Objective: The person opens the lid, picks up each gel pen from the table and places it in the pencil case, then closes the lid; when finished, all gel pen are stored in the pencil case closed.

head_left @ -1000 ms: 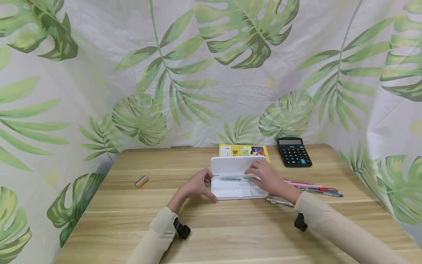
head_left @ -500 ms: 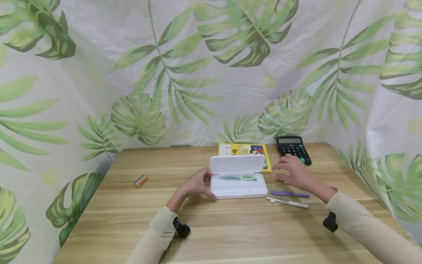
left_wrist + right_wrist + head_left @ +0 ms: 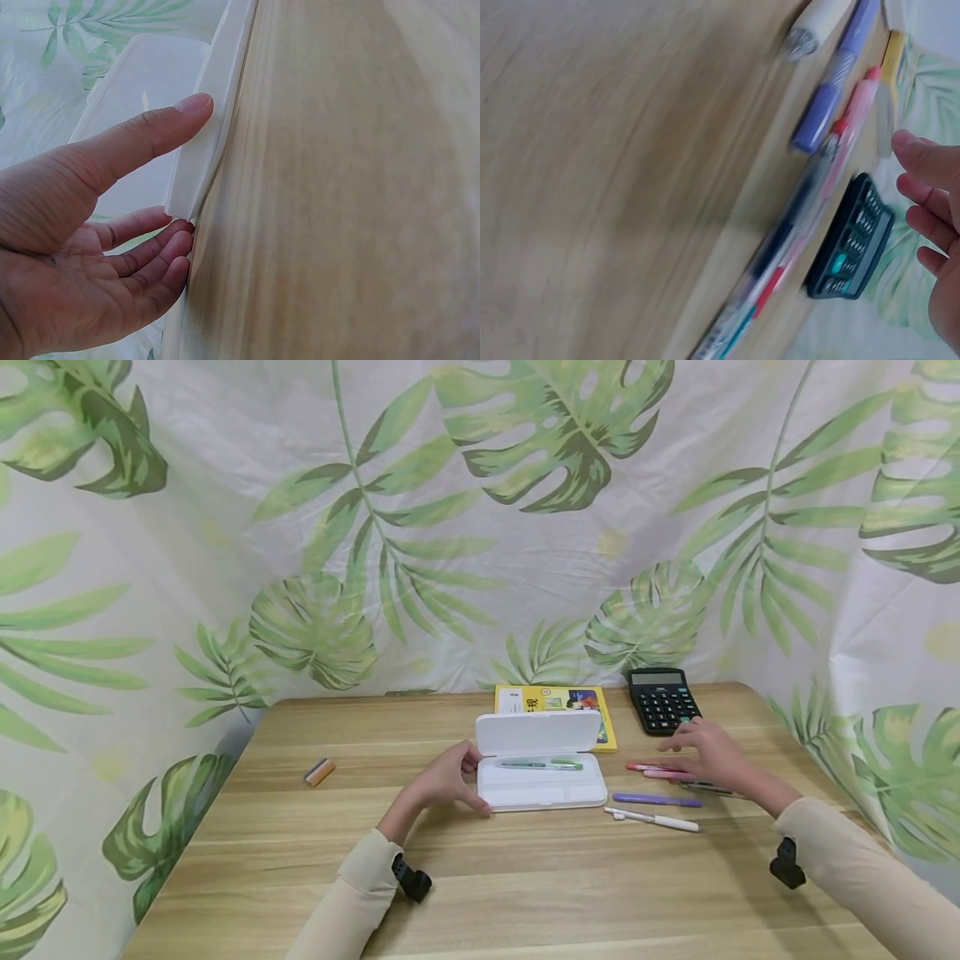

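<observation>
An open white pencil case (image 3: 517,798) lies on the table with its lid (image 3: 537,732) raised at the back. Inside it rests a pen with a green clip (image 3: 542,766). My left hand (image 3: 447,779) holds the case's left end, thumb (image 3: 161,135) on the front wall and fingertips at the end corner. My right hand (image 3: 712,757) is over several pens at the right, its fingers loosely bent and holding nothing. A pink pen (image 3: 666,773) lies close below its fingertips. Nearer to me are a purple pen (image 3: 657,800) and a white pen (image 3: 663,821).
Behind the case lies a yellow book (image 3: 606,727), partly covered by the lid. A black calculator (image 3: 663,703) stands at the back right, just beyond my right hand. A small striped eraser (image 3: 320,772) lies to the left. Leaf-patterned cloth (image 3: 420,527) hangs behind the wooden table.
My right hand has left the pencil case, where the green-clipped pen now lies uncovered, and moved right over the loose pens. My left hand has kept its place on the case.
</observation>
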A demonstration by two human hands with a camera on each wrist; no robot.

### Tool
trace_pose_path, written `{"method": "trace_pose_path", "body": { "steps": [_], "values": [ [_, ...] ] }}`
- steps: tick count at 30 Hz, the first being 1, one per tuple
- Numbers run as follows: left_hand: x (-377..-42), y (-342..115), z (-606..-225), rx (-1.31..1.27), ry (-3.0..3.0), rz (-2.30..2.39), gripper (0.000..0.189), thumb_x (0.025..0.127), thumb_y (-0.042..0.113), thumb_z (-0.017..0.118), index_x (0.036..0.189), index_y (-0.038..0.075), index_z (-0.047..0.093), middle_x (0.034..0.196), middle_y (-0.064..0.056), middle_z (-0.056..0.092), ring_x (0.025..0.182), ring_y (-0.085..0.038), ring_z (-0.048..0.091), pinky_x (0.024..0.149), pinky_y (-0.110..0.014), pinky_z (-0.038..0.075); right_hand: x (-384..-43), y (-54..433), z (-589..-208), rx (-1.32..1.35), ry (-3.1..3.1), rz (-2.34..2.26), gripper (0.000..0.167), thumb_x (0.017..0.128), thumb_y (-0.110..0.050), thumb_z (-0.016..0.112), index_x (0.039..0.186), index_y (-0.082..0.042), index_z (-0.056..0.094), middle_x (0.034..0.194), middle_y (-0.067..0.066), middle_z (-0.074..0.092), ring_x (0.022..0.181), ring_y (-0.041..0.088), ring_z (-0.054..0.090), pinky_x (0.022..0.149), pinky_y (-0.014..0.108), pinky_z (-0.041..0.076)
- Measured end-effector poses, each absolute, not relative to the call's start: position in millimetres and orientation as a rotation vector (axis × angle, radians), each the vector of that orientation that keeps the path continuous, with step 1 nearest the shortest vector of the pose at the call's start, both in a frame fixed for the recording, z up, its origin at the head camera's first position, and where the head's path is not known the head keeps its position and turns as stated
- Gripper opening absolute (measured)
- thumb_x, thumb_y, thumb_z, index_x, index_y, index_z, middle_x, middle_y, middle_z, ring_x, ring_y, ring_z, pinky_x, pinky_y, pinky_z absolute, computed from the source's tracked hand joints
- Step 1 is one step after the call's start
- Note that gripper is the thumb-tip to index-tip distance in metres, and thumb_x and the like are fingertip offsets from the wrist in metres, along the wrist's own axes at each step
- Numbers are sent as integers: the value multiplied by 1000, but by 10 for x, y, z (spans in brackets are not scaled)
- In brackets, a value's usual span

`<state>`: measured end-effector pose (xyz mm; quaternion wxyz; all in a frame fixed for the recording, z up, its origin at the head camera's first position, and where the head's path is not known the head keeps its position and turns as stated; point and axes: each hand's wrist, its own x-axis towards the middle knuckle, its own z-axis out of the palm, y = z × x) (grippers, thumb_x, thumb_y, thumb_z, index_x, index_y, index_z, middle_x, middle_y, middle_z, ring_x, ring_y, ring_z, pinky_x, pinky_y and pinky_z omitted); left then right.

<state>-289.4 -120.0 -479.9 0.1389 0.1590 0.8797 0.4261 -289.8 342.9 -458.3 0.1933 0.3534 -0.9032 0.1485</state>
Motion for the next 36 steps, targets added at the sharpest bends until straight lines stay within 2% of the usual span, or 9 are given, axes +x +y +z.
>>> {"method": "trace_pose_path", "body": {
  "steps": [20, 30, 36],
  "values": [
    [-2888, -1204, -4800, 470, 2535, 1246, 76, 58, 13, 100, 119, 3, 55, 118, -11, 59, 111, -24, 55, 104, -44, 46, -3023, 3606, -4744, 874, -2772, 389, 22, 75, -8, 88, 96, -12, 81, 89, 0, 73, 82, 20, 60, 69, 32, 46],
    [-2890, -1206, -4792, 461, 2531, 1232, 78, 58, 15, 101, 120, 4, 55, 119, -9, 59, 111, -22, 54, 104, -41, 46, -3059, 3617, -4791, 896, -2775, 378, 22, 74, -5, 87, 94, -12, 81, 87, -2, 73, 82, 21, 62, 69, 33, 47],
    [-2890, -1214, -4795, 488, 2529, 1238, 77, 59, 14, 100, 120, 2, 54, 119, -11, 59, 111, -24, 54, 104, -43, 46, -3081, 3608, -4842, 896, -2772, 358, 21, 75, -4, 86, 92, -15, 81, 85, -5, 73, 81, 16, 59, 69, 32, 45]
  ]
}}
